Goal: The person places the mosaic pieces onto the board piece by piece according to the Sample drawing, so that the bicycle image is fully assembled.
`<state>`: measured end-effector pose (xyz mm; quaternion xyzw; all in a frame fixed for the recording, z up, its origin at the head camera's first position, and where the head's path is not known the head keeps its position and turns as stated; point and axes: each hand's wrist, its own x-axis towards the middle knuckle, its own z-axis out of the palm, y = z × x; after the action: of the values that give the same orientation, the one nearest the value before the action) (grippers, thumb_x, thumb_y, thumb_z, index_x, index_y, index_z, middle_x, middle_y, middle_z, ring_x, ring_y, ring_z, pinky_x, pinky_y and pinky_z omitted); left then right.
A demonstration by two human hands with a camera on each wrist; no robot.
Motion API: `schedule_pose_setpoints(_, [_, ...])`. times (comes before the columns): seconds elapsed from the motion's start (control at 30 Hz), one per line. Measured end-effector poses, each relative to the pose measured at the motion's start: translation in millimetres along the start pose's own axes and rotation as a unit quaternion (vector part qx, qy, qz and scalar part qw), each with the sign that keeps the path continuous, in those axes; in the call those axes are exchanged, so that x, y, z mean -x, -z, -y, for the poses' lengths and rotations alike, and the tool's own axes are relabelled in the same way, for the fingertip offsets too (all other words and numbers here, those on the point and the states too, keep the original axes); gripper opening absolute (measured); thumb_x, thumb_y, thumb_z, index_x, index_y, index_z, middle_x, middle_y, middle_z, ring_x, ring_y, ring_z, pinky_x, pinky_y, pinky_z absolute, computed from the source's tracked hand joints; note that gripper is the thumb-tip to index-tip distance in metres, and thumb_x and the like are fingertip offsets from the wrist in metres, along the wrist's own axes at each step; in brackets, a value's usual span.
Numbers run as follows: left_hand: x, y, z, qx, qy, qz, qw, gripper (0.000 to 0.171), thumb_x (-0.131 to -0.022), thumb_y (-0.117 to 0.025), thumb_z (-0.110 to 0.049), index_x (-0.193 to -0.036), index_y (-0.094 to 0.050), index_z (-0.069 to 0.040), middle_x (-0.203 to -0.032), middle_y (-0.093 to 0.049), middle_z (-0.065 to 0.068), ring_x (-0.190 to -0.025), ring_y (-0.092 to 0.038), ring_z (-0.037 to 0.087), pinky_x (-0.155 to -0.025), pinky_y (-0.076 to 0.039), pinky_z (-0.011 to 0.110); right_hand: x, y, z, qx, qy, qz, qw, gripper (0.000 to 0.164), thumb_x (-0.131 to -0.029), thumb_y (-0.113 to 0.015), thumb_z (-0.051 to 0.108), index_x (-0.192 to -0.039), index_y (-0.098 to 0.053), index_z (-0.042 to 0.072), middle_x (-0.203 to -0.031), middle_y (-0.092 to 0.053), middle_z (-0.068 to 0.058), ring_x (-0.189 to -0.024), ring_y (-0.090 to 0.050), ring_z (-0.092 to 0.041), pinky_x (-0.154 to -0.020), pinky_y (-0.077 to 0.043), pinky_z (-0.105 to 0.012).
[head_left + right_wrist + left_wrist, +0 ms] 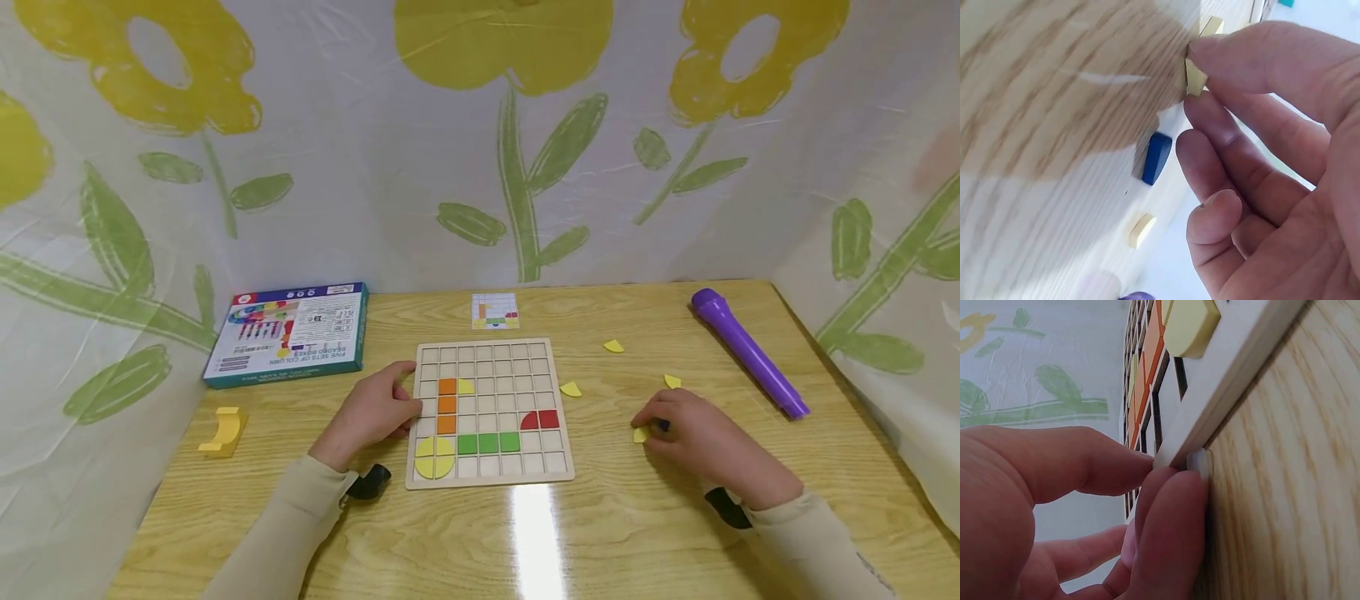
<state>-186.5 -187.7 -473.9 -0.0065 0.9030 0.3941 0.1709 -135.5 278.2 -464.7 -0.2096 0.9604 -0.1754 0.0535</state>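
Note:
A square wooden grid board (491,481) lies on the table, holding orange, green, red and yellow pieces. At its left edge is my left hand (377,408), pinching the frame between thumb and fingers, as the left wrist view shows close up. Out to the right of the board, my right hand (693,437) pinches a yellow quarter-circle piece (1195,78) between thumb and fingertips, right at the tabletop. Beside those fingers lies a blue piece (1157,158), mostly hidden under the hand in the head view. Another yellow piece (1142,230) lies past the blue one.
Loose yellow quarter-circles (571,389) lie right of the board. A small pattern card (495,311) is behind it. A boxed set (287,335) and a yellow curved block (223,432) occupy the left side, a purple microphone (750,353) the right. A flower-printed curtain (360,167) encloses the table.

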Motion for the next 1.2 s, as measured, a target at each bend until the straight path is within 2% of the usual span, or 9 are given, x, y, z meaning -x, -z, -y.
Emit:
schedule_pose_setpoints(0.17, [-0.4,0.0,0.6,-0.004,-0.004,-0.001,1.0,0.073,-0.095,-0.073,-0.019,-0.163,-0.045,-0.013,-0.099,-0.067,0.01,-0.07,-0.068,0.018,-0.062,-0.054,0.03,-8.4,-0.4,10.7,-0.001,0.009,-0.001,1.0,0.02,-0.09,-0.085,0.015,-0.109,-0.082,0.021,-0.109,-0.074,0.006,-0.104,-0.068,-0.017,-0.095,-0.059,-0.047])
schedule_pose_setpoints(0.33, [-0.6,0.0,1.0,-0.003,-0.008,-0.001,1.0,0.073,-0.095,-0.073,-0.018,-0.163,-0.045,-0.012,-0.099,-0.067,0.01,-0.07,-0.068,0.018,-0.062,-0.053,0.03,-26.1,-3.4,32.4,-0.014,0.026,-0.002,1.0,0.017,-0.092,-0.084,0.016,-0.108,-0.081,0.02,-0.108,-0.074,0.006,-0.107,-0.067,-0.018,-0.098,-0.059,-0.048])
schedule_pose_setpoints(0.47, [-0.6,0.2,1.4,-0.004,-0.012,-0.003,0.9999,0.074,-0.094,-0.073,-0.017,-0.163,-0.045,-0.011,-0.097,-0.067,0.01,-0.069,-0.067,0.018,-0.062,-0.053,0.03,-41.3,-8.8,56.6,-0.021,0.06,-0.006,0.998,0.016,-0.091,-0.085,0.015,-0.107,-0.082,0.018,-0.107,-0.073,0.006,-0.105,-0.066,-0.015,-0.096,-0.059,-0.043])
schedule_pose_setpoints(0.7, [-0.4,0.2,1.9,-0.002,-0.01,-0.001,0.9999,0.075,-0.094,-0.073,-0.017,-0.163,-0.045,-0.011,-0.096,-0.068,0.01,-0.069,-0.067,0.018,-0.062,-0.053,0.03,-58.6,-22.0,91.4,-0.035,0.105,0.007,0.994,0.018,-0.09,-0.086,0.014,-0.108,-0.083,0.017,-0.101,-0.07,0.008,-0.092,-0.058,-0.009,-0.083,-0.055,-0.028])
schedule_pose_setpoints(0.9, [-0.3,0.3,0.7,-0.004,-0.011,-0.003,0.9999,0.075,-0.093,-0.072,-0.017,-0.163,-0.046,-0.011,-0.096,-0.068,0.009,-0.068,-0.068,0.018,-0.061,-0.053,0.03,-64.2,-34.5,101.2,-0.038,0.119,0.014,0.992,0.018,-0.089,-0.084,0.01,-0.106,-0.084,0.017,-0.099,-0.07,0.008,-0.085,-0.055,-0.006,-0.076,-0.052,-0.022])
schedule_pose_setpoints(1.2, [-1.1,0.1,2.1,-0.009,-0.004,-0.003,1.0,0.074,-0.094,-0.073,-0.018,-0.163,-0.046,-0.013,-0.097,-0.068,0.009,-0.07,-0.067,0.018,-0.062,-0.052,0.029,-63.8,-40.9,104.3,-0.028,0.151,-0.011,0.988,0.019,-0.088,-0.083,0.008,-0.105,-0.082,0.015,-0.099,-0.071,0.007,-0.086,-0.061,-0.008,-0.078,-0.055,-0.024])
